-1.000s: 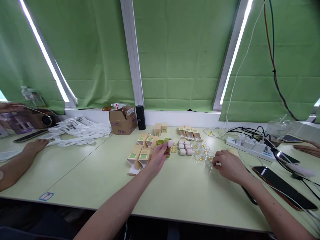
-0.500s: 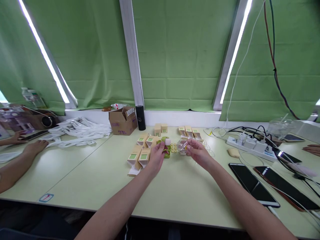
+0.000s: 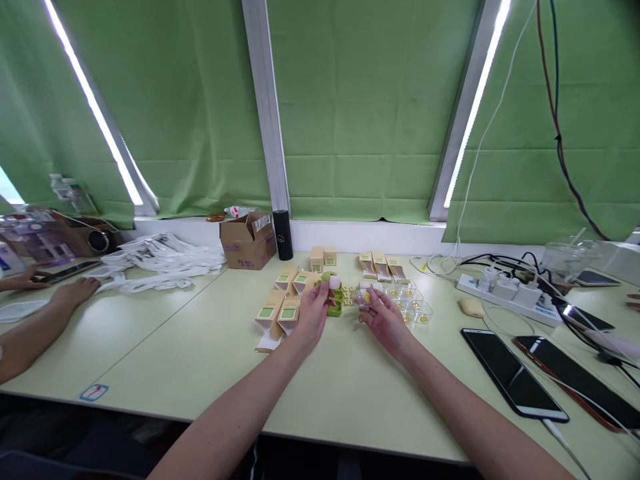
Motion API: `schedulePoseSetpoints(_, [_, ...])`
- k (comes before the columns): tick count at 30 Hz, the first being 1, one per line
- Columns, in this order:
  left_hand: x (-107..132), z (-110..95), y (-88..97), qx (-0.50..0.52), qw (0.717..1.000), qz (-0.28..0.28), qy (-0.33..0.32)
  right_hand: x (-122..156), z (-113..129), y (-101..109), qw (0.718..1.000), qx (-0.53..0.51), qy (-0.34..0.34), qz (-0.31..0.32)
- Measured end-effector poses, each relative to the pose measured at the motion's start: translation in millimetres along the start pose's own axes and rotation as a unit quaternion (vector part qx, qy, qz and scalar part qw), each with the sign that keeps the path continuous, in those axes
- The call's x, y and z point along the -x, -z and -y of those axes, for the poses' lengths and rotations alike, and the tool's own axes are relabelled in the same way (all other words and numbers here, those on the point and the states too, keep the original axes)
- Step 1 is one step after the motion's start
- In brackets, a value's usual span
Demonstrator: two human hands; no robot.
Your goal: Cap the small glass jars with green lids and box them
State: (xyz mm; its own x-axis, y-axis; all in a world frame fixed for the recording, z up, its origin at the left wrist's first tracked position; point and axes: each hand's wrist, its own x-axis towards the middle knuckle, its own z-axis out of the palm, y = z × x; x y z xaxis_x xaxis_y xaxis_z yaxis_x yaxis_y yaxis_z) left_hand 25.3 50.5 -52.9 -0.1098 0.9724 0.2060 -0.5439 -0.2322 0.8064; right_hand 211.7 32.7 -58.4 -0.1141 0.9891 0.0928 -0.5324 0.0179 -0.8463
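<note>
My left hand (image 3: 314,312) is closed, pinching a small white block (image 3: 335,283) between thumb and fingers. Just beyond its fingertips are small green trays (image 3: 335,309), partly hidden by the hand. My right hand (image 3: 386,321) grips a clear plastic cup (image 3: 361,297) with a yellow spot at its fingertips, a short way right of the block. Behind and right of this hand stand several similar clear cups (image 3: 414,307) with yellow centres. Small yellowish pieces (image 3: 348,293) lie between the two hands. Opened cardboard boxes (image 3: 270,312) with green labels lie left of my left hand.
More small boxes (image 3: 380,265) stand farther back. A brown carton (image 3: 247,243) and black cylinder (image 3: 283,235) are by the wall. White straps (image 3: 160,263) lie left, near another person's hand (image 3: 75,293). Phones (image 3: 513,373), cables and a power strip (image 3: 510,297) fill the right.
My right hand has moved slightly down and left and turned, bringing the clear cup nearer the white block. The cups behind it show more fully. My left hand stays nearly still.
</note>
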Motion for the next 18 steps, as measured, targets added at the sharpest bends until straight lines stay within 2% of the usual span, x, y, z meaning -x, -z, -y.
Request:
schedulePoseSetpoints(4, [-0.1,-0.5,-0.3,-0.002,1.0,-0.002,0.002,0.6,1.8,-2.8,1.0,0.014,0.014,-0.004])
schedulePoseSetpoints(7, [0.0,-0.2,-0.2,-0.007,1.0,0.002,-0.003,0.3,3.4,-4.2,0.995,0.072,0.067,-0.016])
schedulePoseSetpoints(11, [1.0,-0.3,-0.6,-0.018,1.0,0.006,-0.007,0.8,3.0,-6.0,0.981,0.142,0.127,-0.023])
schedulePoseSetpoints(18, [6.8,-6.8,-6.4,-0.037,0.999,0.02,-0.007,3.6,-3.5,0.0,0.946,0.267,0.185,0.019])
